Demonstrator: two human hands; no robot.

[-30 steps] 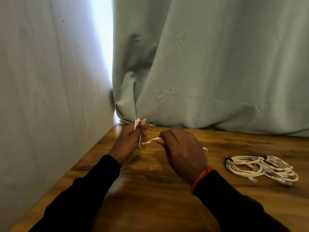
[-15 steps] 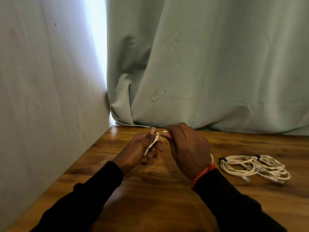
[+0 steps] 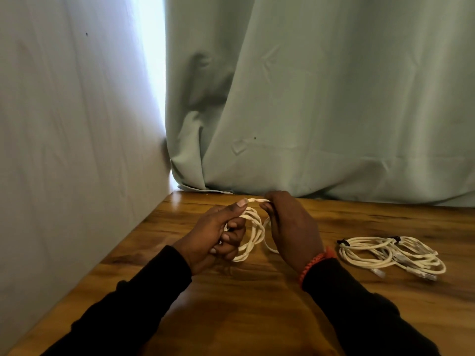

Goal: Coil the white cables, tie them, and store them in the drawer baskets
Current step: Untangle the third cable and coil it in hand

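Note:
A white cable (image 3: 253, 231) hangs in several loops between my hands, just above the wooden table (image 3: 257, 299). My left hand (image 3: 214, 236) grips the bundle of loops, thumb stretched along the top strand. My right hand (image 3: 291, 227) pinches the cable's free end near that thumb, and one loop trails down past its palm. To the right, two coiled white cables (image 3: 390, 254) lie on the table, each bound with a small dark tie, their plugs pointing toward me. No drawer or basket is in view.
A pale green curtain (image 3: 321, 104) hangs along the table's far edge. A white wall (image 3: 64, 137) runs along the table's left side, with a bright gap of light between it and the curtain.
The cable, bunched small in my left hand before, now hangs in larger visible loops. My hands have drawn closer together and sit lower in view.

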